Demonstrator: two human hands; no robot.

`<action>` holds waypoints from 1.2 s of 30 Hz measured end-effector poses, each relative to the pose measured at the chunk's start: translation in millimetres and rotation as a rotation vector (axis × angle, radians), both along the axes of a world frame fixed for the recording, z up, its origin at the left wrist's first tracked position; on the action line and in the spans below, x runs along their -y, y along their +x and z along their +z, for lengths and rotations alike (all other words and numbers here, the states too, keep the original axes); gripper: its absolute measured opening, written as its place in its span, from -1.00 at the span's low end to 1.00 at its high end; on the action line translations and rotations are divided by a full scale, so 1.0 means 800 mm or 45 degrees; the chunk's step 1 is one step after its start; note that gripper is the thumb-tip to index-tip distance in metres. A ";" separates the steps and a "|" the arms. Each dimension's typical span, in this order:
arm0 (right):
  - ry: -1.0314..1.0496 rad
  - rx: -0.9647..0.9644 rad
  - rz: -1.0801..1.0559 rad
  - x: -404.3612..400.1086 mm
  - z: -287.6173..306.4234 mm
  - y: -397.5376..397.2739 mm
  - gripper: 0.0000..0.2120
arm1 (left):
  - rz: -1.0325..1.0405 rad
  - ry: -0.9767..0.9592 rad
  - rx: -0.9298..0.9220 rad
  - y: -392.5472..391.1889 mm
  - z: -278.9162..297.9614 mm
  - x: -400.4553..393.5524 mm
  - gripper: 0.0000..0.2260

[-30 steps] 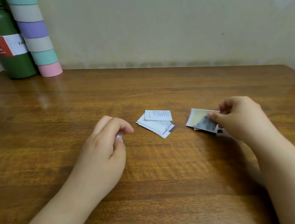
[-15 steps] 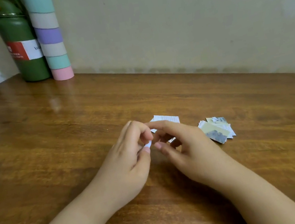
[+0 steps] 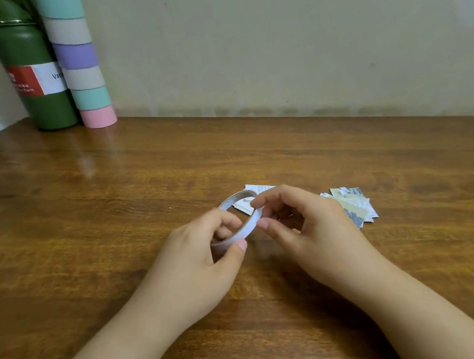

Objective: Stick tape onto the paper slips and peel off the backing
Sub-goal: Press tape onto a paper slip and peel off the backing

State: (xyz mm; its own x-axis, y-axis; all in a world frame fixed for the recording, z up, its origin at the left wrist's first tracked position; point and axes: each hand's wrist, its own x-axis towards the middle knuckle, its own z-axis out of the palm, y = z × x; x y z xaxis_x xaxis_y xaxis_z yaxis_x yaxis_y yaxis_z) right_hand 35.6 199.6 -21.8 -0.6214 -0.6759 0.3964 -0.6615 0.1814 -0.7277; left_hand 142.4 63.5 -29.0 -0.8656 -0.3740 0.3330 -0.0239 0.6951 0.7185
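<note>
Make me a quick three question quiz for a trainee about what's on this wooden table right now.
1. True or false: the thin white tape ring lies flat on the brown wooden table.
2. Which hands hold it?
3. The scattered pile of paper slips lies: A) beside the right hand, B) beside the green metal bottle.

Key: 1 false; 2 both, left hand too; 3 A.

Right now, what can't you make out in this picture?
Head view only:
- Print on the paper slips: too small.
- Second slip pile: mostly hidden behind the tape roll and right hand.
- Tape's loose end: hidden by fingers.
- Green bottle: top cut off.
</note>
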 end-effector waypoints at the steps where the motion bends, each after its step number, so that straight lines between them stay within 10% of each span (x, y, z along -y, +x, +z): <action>1: -0.002 0.003 -0.013 -0.001 0.000 0.000 -0.76 | -0.012 -0.047 0.018 0.000 0.000 0.000 -0.92; 36: -0.307 -0.147 -0.158 0.012 0.000 0.019 -0.90 | -0.123 0.400 -0.159 -0.002 0.006 -0.002 -0.84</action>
State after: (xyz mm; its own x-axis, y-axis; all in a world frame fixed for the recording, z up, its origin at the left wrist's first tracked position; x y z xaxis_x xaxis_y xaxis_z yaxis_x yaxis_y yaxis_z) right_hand 51.1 189.7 -21.7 -0.6350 -0.4752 0.6091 -0.7258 0.0969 -0.6811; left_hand 140.8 65.0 -24.2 -0.8619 -0.3932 0.3202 0.1331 0.4340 0.8910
